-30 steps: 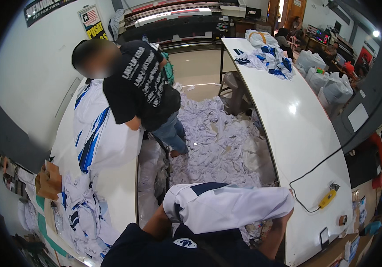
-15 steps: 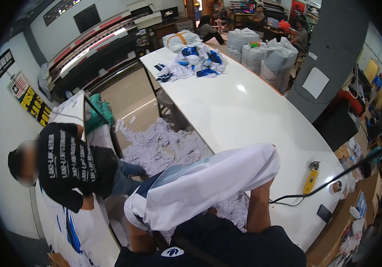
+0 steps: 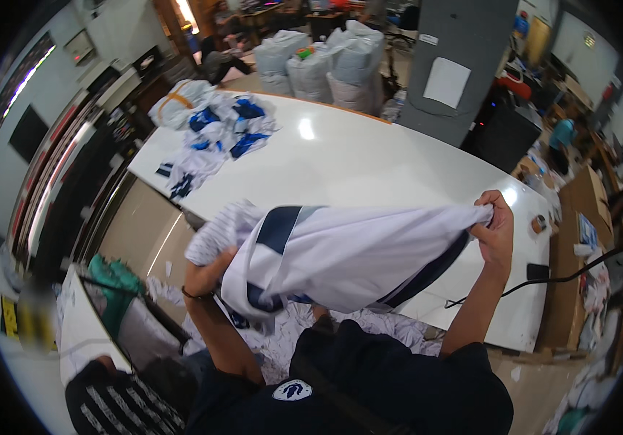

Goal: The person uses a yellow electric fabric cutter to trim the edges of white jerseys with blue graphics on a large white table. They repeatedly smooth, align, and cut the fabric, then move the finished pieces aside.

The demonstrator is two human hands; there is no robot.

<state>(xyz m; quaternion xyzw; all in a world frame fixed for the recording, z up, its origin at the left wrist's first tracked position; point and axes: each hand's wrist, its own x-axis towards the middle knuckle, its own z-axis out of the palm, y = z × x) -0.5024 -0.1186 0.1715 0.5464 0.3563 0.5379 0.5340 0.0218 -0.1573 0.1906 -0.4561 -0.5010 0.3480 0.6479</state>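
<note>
A white cloth piece (image 3: 369, 235) with navy panels hangs stretched between my two hands, above the near side of the white table (image 3: 369, 167). My right hand (image 3: 496, 228) is closed round its gathered right corner. At the other end my left hand (image 3: 210, 274) is closed on the bunched fabric, its fingers partly hidden by the folds. A finely patterned, crumpled part of the cloth bulges above the left hand. One navy panel runs along the lower right edge.
A pile of blue and white cloth pieces (image 3: 232, 127) lies at the table's far left. A black cable (image 3: 580, 270) crosses the right side near a dark phone (image 3: 537, 272). Cloth scraps (image 3: 290, 341) cover the floor. A co-worker (image 3: 126, 399) is at lower left.
My view has turned to the right. Both hands now show, with the cloth stretched sideways and its navy panels turned into sight. The yellow power tool on the table is no longer visible.
</note>
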